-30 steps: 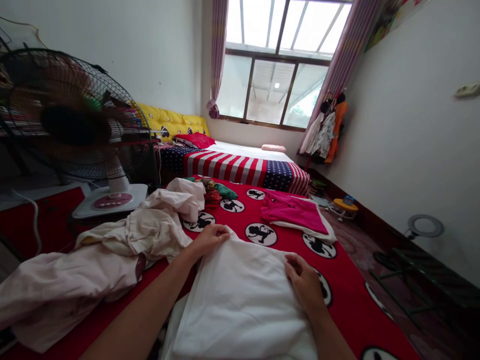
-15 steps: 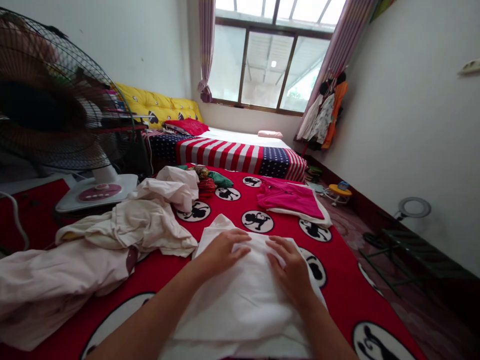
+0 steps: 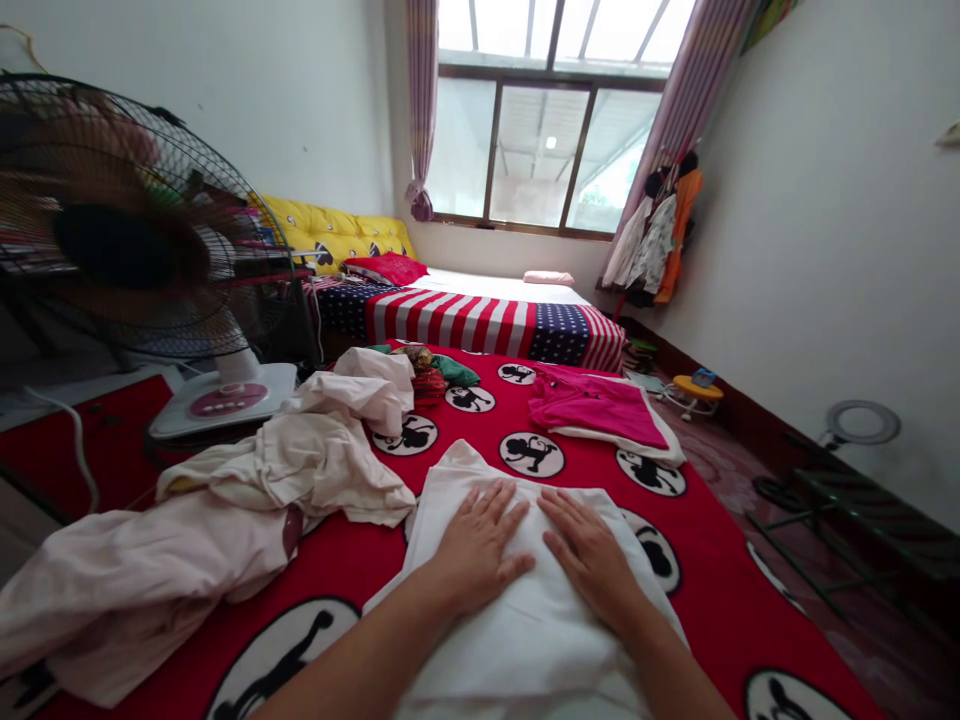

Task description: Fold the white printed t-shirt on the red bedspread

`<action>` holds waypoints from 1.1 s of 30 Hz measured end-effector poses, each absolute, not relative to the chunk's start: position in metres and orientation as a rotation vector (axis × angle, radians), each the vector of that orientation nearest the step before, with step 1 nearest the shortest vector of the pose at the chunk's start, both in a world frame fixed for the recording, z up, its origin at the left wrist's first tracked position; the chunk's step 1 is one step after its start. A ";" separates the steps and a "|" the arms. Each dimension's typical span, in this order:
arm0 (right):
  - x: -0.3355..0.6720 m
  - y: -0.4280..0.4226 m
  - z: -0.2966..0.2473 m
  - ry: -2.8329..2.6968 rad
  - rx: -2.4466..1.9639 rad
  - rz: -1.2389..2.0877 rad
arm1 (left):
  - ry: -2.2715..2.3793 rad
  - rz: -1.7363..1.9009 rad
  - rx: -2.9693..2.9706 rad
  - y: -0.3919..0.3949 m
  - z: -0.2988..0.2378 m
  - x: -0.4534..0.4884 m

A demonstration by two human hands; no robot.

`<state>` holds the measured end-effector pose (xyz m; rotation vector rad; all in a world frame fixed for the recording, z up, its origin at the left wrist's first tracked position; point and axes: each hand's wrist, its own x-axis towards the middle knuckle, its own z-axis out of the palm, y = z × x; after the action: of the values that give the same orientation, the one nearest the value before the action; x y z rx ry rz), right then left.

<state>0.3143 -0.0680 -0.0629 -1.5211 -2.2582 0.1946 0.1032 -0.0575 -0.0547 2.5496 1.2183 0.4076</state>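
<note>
A folded white cloth (image 3: pixel 457 490) lies on the red bedspread (image 3: pixel 697 620) with black cartoon roundels, right in front of me. My left hand (image 3: pixel 480 545) rests flat on the cloth, fingers stretched out. My right hand (image 3: pixel 592 560) lies flat beside it on the same cloth, fingers spread, the two hands almost touching. Neither hand holds anything.
A heap of crumpled cream clothes (image 3: pixel 300 460) lies to the left. A folded pink garment (image 3: pixel 596 405) sits on a white one further back. A running standing fan (image 3: pixel 142 230) is at the left. Behind is a flag-patterned bed (image 3: pixel 480 320), a window, and hanging clothes (image 3: pixel 660 240).
My hands came in from the cloth's far corners to its middle and flattened out side by side. The cloth's far edge now shows beyond them.
</note>
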 end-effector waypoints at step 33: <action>0.318 -0.065 -0.067 -2.255 -1.485 0.182 | 1.204 0.398 2.552 -0.056 -0.056 0.102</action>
<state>0.3179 -0.0649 -0.0674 -1.4852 -2.2550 0.1824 0.1016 -0.0561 -0.0559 2.5521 1.2040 0.3982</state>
